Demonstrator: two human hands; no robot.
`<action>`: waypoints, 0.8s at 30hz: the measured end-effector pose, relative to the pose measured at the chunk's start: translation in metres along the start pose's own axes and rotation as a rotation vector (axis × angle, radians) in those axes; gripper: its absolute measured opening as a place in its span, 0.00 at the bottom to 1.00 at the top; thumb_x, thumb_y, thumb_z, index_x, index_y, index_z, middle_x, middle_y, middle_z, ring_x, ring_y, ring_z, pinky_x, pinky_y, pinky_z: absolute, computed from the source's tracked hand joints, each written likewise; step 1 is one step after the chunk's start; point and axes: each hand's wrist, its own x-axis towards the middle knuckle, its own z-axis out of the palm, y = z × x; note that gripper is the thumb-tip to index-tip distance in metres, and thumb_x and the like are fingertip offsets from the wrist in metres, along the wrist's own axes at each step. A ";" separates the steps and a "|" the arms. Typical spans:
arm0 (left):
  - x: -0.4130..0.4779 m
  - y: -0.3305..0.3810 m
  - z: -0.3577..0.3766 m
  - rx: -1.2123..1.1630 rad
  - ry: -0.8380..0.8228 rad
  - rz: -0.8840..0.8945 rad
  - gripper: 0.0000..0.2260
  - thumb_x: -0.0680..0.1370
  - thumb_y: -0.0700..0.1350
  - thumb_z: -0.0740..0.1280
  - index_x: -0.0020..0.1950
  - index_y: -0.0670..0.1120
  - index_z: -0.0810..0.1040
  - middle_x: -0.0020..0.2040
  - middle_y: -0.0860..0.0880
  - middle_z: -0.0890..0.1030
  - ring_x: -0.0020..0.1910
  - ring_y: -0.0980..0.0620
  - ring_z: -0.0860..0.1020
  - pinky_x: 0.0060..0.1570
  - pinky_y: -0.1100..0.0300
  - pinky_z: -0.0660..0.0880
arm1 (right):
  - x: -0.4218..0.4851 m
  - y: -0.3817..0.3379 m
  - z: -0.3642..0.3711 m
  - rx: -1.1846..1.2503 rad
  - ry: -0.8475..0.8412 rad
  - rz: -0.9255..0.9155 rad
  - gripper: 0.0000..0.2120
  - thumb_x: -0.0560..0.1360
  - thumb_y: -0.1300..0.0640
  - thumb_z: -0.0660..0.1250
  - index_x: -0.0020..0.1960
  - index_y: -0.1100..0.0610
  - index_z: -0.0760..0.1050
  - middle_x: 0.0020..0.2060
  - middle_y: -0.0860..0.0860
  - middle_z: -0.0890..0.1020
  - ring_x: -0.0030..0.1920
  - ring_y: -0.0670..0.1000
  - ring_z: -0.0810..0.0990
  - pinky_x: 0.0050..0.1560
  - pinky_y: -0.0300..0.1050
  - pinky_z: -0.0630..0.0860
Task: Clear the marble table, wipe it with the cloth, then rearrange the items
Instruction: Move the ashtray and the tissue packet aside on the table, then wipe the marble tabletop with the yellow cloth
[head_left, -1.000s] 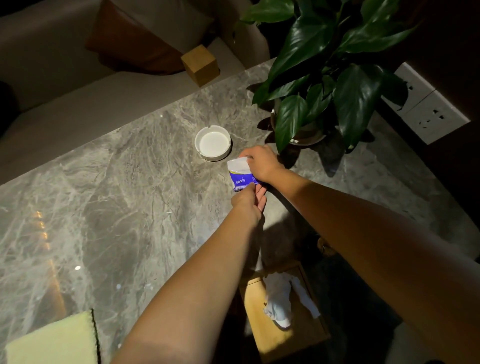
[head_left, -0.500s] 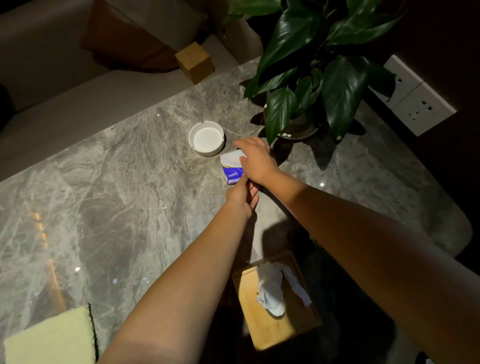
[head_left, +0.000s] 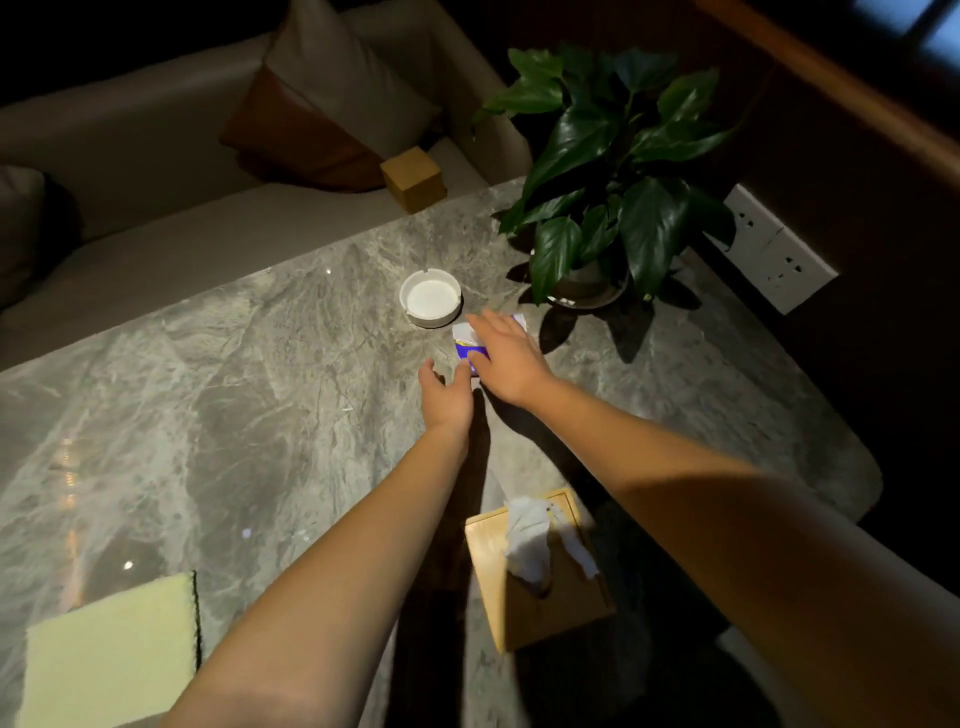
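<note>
Right hand (head_left: 506, 358): palm down, fingers spread flat over the packet, pressing or covering it; no pinch visible.
Left hand (head_left: 445, 397): just beside the right hand on its near-left side, fingers loosely open, thumb apart, fingertips touching or almost touching the packet's near edge; gripping nothing that can be seen.
Packet (head_left: 464, 345): small, white and blue, lying on the marble table (head_left: 234, 395), mostly hidden under the right palm.
Ashtray (head_left: 430, 298): white, round, just beyond the left hand, close to the right fingertips, apart from the packet.
Potted plant (head_left: 605, 171): beyond and right of the right hand, pot on the table.
Tissue box (head_left: 535, 582): wooden, below the forearms, between them, off the table's near edge.
Cloth (head_left: 111, 654): pale yellow, folded, well apart from both hands, near-left on the table.
</note>
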 end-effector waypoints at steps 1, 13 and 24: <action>-0.005 0.002 -0.011 0.057 0.004 0.073 0.29 0.79 0.50 0.62 0.77 0.46 0.55 0.76 0.44 0.61 0.75 0.46 0.61 0.73 0.50 0.59 | -0.004 -0.005 -0.001 -0.022 -0.008 -0.001 0.27 0.80 0.53 0.59 0.77 0.52 0.55 0.77 0.52 0.55 0.77 0.54 0.51 0.75 0.56 0.52; -0.036 0.008 -0.189 1.030 0.316 0.523 0.33 0.79 0.59 0.55 0.78 0.51 0.42 0.79 0.49 0.41 0.77 0.47 0.38 0.72 0.42 0.36 | -0.048 -0.097 0.020 -0.236 0.045 -0.249 0.32 0.80 0.43 0.53 0.78 0.48 0.43 0.78 0.50 0.44 0.77 0.56 0.40 0.74 0.62 0.46; -0.065 -0.046 -0.306 1.174 0.391 0.399 0.34 0.79 0.62 0.54 0.78 0.48 0.44 0.79 0.46 0.41 0.77 0.46 0.39 0.73 0.42 0.39 | -0.090 -0.192 0.108 -0.332 -0.170 -0.415 0.34 0.80 0.42 0.54 0.78 0.50 0.41 0.78 0.50 0.43 0.77 0.56 0.40 0.75 0.63 0.44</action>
